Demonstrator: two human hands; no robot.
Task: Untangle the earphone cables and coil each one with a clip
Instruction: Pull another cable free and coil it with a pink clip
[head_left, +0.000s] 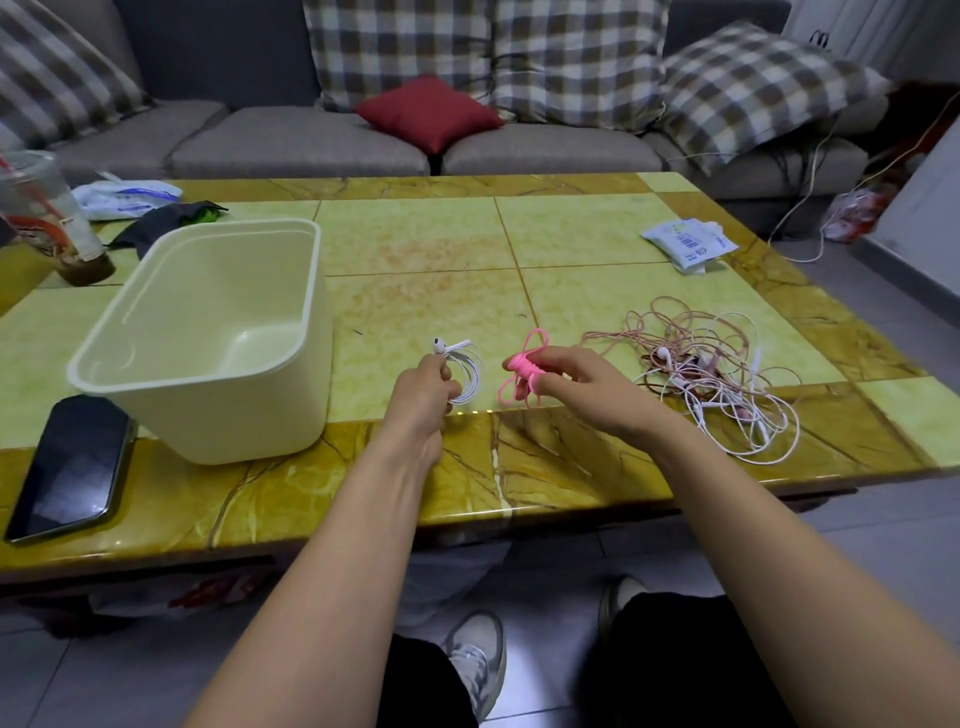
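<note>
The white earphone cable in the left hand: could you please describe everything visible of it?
The white earphone cable is wound into a round coil of several thin, glossy loops, with an earbud sticking out on top. The left hand pinches the coil's left side, holding it over the table, right of the cream tub.
</note>
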